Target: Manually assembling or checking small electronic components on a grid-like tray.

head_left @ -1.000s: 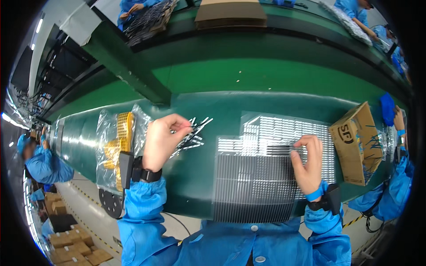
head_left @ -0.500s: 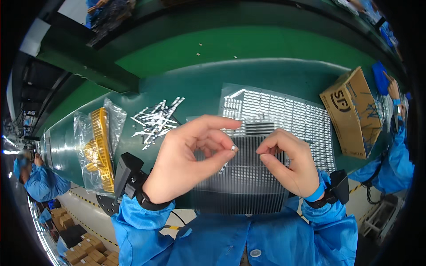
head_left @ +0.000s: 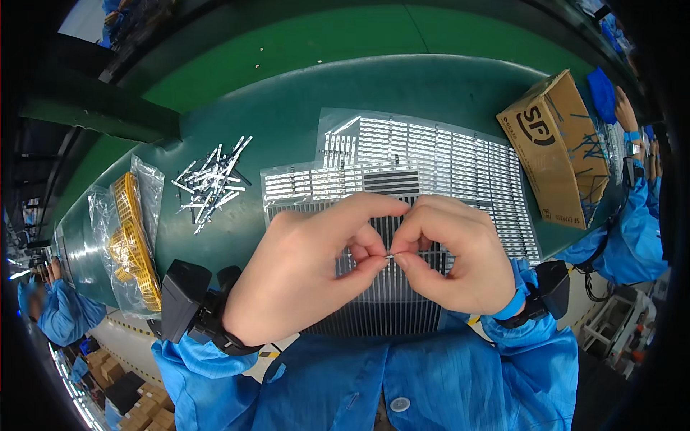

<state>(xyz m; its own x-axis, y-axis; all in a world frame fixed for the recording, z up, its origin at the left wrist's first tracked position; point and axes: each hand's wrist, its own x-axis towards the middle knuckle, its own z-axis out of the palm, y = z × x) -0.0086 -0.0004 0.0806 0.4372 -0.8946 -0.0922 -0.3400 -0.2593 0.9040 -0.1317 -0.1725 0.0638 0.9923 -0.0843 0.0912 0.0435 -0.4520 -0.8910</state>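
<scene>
My left hand (head_left: 309,266) pinches a small white piece (head_left: 389,256) between thumb and forefinger; most of it is hidden by the fingertips. My right hand (head_left: 453,248) meets it there, its thumb and forefinger closed at the piece's other end. Both hands are above a dark, finely ribbed sheet (head_left: 374,316). Beyond them lie clear plastic sheets (head_left: 460,154) covered with rows of black-and-white strips, with a bare dark striped patch (head_left: 390,182) in the nearer sheet.
A loose pile of black-and-white strips (head_left: 212,183) lies left on the green table (head_left: 287,108). Farther left are yellow slotted plastic parts (head_left: 136,241) in clear bags. An open cardboard box (head_left: 539,151) stands at right, near another person's hand (head_left: 625,111).
My right hand has come in to meet the left, and its fingertips now touch the small white piece. The whole view has shifted slightly.
</scene>
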